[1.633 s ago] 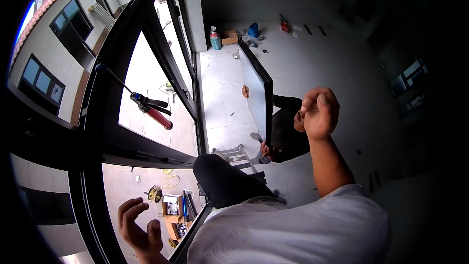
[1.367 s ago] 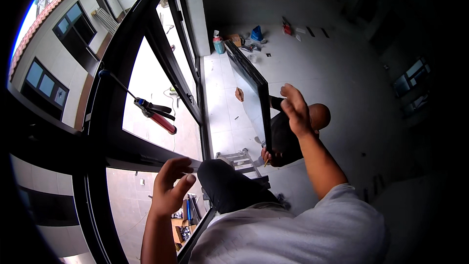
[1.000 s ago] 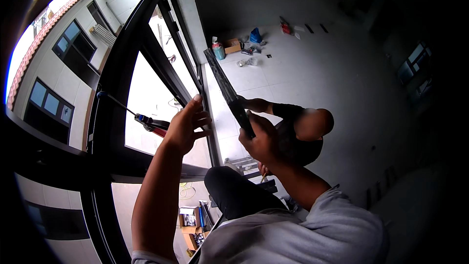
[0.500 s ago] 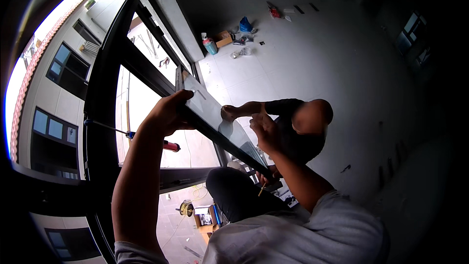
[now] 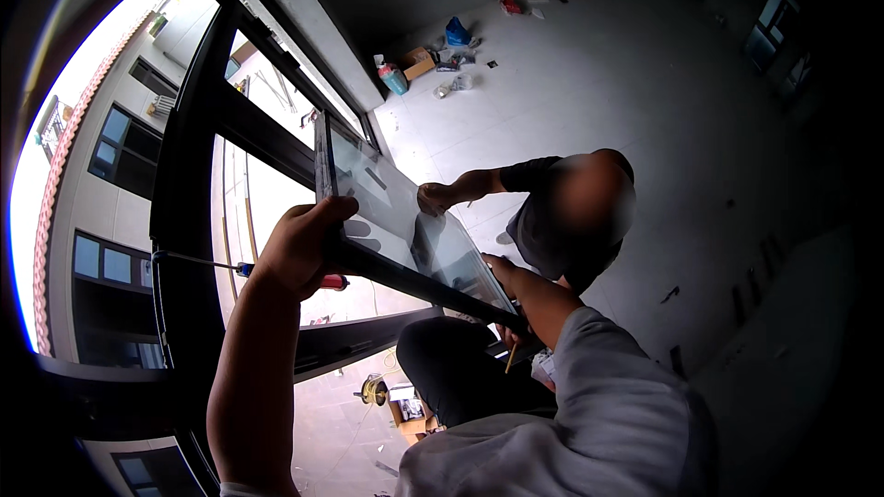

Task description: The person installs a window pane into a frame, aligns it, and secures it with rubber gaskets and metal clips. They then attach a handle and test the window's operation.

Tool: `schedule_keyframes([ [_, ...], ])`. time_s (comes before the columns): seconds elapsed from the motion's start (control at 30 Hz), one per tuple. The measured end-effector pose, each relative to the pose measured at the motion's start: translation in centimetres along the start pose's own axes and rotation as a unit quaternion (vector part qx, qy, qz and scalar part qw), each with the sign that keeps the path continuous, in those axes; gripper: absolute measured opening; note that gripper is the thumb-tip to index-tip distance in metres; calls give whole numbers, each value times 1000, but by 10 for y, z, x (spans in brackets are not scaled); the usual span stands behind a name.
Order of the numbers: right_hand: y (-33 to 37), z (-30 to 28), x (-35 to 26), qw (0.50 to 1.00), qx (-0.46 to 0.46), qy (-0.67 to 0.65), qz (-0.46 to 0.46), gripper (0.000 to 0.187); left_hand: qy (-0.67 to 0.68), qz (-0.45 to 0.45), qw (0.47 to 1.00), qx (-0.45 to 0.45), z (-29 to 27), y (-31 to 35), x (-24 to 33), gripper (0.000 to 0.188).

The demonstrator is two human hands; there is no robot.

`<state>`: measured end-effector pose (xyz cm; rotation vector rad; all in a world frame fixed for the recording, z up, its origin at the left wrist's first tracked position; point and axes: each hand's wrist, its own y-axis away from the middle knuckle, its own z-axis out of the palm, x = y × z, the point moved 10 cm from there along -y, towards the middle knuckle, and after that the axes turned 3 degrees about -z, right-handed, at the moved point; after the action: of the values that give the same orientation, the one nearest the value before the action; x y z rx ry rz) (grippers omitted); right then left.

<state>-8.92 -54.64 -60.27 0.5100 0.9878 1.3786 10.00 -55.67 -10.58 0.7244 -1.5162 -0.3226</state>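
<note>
A dark-framed glass pane [image 5: 382, 239] lies tilted between me and a co-worker, against the dark window frame [image 5: 267, 143]. My left hand [image 5: 304, 244] is closed on its near-left corner, with the thumb on top. At the pane's right end my right hand [image 5: 502, 274] is closed at the edge, its fingers partly hidden. A co-worker's hand [image 5: 433, 199] rests on the far side of the glass. Below the pane's right corner another hand [image 5: 512, 335], apparently the co-worker's, is beside a thin yellow stick [image 5: 511, 357]. Behind my left wrist shows a caulking gun with a red end [image 5: 334, 283].
The co-worker [image 5: 562, 212] leans in from the right. Against the far wall are a blue bag [image 5: 457, 32], a cardboard box [image 5: 418, 63] and a teal container [image 5: 393, 81]. Low down, a yellow cable reel [image 5: 373, 391] stands near an open box [image 5: 412, 414].
My right hand has come down from above the glass to the pane's right end. The pane has tilted so more of its glass faces me. The co-worker's head has shifted slightly.
</note>
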Motion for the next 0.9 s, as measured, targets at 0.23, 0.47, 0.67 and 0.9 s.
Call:
schedule_keyframes([
  [0.23, -40, -36, -37, 968, 160, 108, -161, 63, -44, 79, 996, 23, 4, 55, 4, 50],
  [0.47, 60, 34, -70, 981, 122, 82, -124, 69, 48, 144, 987, 52, -7, 169, -27, 64],
  [0.67, 113, 79, -130, 960, 103, 116, -235, 76, 107, 137, 980, 100, -6, 253, -39, 85],
  [0.9, 166, 167, -176, 918, 62, 105, -377, 72, 99, 202, 954, 199, -10, 342, -50, 65],
])
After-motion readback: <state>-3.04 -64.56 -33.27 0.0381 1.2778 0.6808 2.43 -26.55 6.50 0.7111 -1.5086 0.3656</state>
